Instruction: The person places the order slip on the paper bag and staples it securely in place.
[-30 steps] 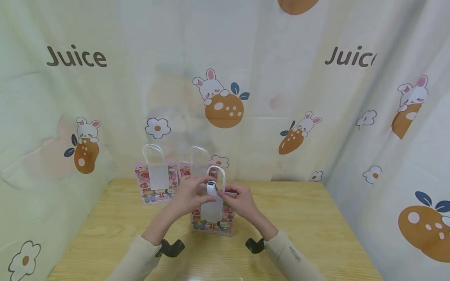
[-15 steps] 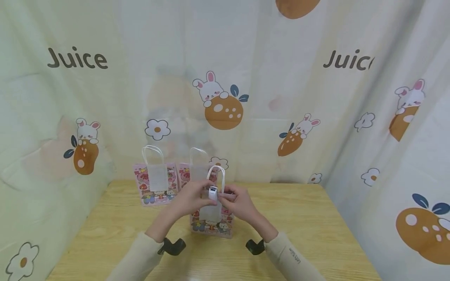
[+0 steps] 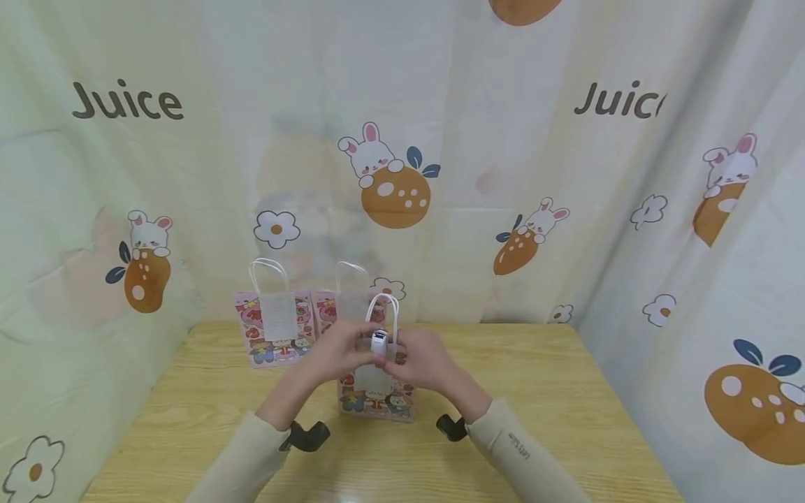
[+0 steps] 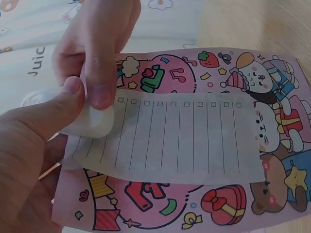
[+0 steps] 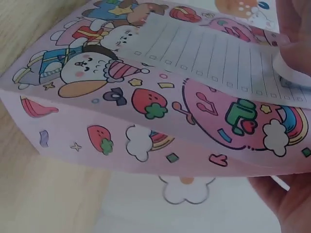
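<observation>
A pink gift bag (image 3: pixel 376 406) with cartoon animals stands on the table, its white handles (image 3: pixel 395 314) rising behind the hands. A lined white paper slip with checkboxes (image 4: pixel 180 136) lies flat against its front. My left hand (image 3: pixel 336 351) grips a small white stapler (image 3: pixel 379 343) over the top edge of the slip and bag. My right hand (image 3: pixel 428 360) squeezes the same stapler, its thumb (image 4: pixel 100 92) pressing on top beside the left thumb. The right fingers lie behind the bag, mostly hidden. In the right wrist view, only part of the stapler (image 5: pixel 291 73) shows.
Two similar pink bags stand at the back of the wooden table (image 3: pixel 522 419): one at left (image 3: pixel 305 311) with a slip on its front, and another (image 3: pixel 327 307) partly behind my hands. A printed curtain (image 3: pixel 465 265) hangs around the table.
My right hand has shifted from the bag's edge beside the stapler onto the stapler itself. The left hand keeps its hold, and the stapler has settled slightly lower. The bags stay put.
</observation>
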Tool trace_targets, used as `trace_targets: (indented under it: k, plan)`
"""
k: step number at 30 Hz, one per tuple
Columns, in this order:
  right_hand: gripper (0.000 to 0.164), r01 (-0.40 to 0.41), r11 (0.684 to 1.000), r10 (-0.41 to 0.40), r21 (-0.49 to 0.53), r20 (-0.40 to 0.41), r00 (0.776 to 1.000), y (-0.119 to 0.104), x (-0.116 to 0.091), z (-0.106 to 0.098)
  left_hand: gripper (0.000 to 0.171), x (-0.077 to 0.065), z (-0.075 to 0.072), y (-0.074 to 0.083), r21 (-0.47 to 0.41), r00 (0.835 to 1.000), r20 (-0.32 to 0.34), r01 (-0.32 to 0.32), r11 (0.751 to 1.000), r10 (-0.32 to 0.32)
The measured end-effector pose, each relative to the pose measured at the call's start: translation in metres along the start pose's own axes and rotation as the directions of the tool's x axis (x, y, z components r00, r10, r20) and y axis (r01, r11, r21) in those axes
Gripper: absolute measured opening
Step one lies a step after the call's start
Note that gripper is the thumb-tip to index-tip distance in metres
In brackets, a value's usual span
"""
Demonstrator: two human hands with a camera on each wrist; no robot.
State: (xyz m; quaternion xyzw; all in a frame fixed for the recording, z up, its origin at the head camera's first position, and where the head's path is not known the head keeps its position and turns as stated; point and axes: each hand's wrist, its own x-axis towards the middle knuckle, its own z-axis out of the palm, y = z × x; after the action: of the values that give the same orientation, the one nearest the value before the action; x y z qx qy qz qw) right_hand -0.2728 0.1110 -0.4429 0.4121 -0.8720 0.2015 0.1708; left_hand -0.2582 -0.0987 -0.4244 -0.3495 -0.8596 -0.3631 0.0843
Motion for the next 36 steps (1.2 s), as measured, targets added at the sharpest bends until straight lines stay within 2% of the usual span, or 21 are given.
trace_targets:
  k: [4, 6, 10, 13, 17, 20, 22, 25, 28, 33, 36]
  plan:
    - [0.036, 0.049, 0.996, -0.05, -0.068, -0.008, 0.999, -0.001, 0.003, -0.002, 0.034, 0.0, 0.0, 0.001, 0.017, 1.0, 0.0, -0.002, 1.0, 0.002]
    - [0.041, 0.069, 0.992, -0.07, -0.102, -0.007, 0.998, -0.002, 0.005, -0.003, 0.034, 0.001, 0.001, 0.001, 0.028, 0.999, -0.017, -0.029, 0.999, 0.03]
    - [0.033, 0.124, 0.983, -0.131, -0.132, -0.046, 0.99, 0.003, 0.007, 0.002, 0.033, 0.005, 0.003, -0.002, 0.043, 0.994, -0.056, -0.089, 0.995, 0.091]
    - [0.024, 0.171, 0.976, -0.19, -0.134, -0.146, 0.971, 0.006, 0.008, 0.01, 0.033, 0.006, 0.003, -0.003, 0.037, 0.992, -0.066, -0.108, 0.993, 0.11]
    - [0.02, 0.194, 0.972, -0.226, -0.136, -0.289, 0.93, 0.007, 0.007, 0.017, 0.034, 0.007, 0.004, -0.005, 0.029, 0.989, -0.068, -0.127, 0.991, 0.129]
    - [0.019, 0.196, 0.968, -0.238, -0.154, -0.341, 0.909, 0.007, 0.004, 0.021, 0.034, 0.008, 0.006, -0.007, 0.017, 0.987, -0.07, -0.143, 0.99, 0.143]
    - [0.019, 0.202, 0.966, -0.247, -0.161, -0.352, 0.903, 0.008, 0.003, 0.022, 0.033, 0.008, 0.007, -0.006, 0.003, 0.986, -0.07, -0.149, 0.989, 0.149]
    - [0.021, 0.2, 0.966, -0.243, -0.162, -0.324, 0.914, 0.008, 0.001, 0.02, 0.031, 0.008, 0.008, -0.005, 0.004, 0.986, -0.072, -0.148, 0.989, 0.148]
    - [0.026, 0.178, 0.971, -0.214, -0.159, -0.247, 0.945, 0.008, 0.0, 0.015, 0.029, 0.008, 0.008, -0.002, 0.001, 0.992, -0.053, -0.111, 0.994, 0.111]
    - [0.044, 0.104, 0.985, -0.116, -0.138, -0.081, 0.99, 0.008, -0.002, 0.007, 0.033, 0.004, 0.005, 0.003, 0.023, 1.0, -0.009, -0.021, 0.999, 0.022]
    - [0.045, 0.035, 0.996, -0.038, -0.085, -0.028, 0.999, 0.01, -0.002, 0.002, 0.038, 0.005, 0.003, 0.002, 0.052, 0.999, -0.027, -0.025, 0.998, 0.026]
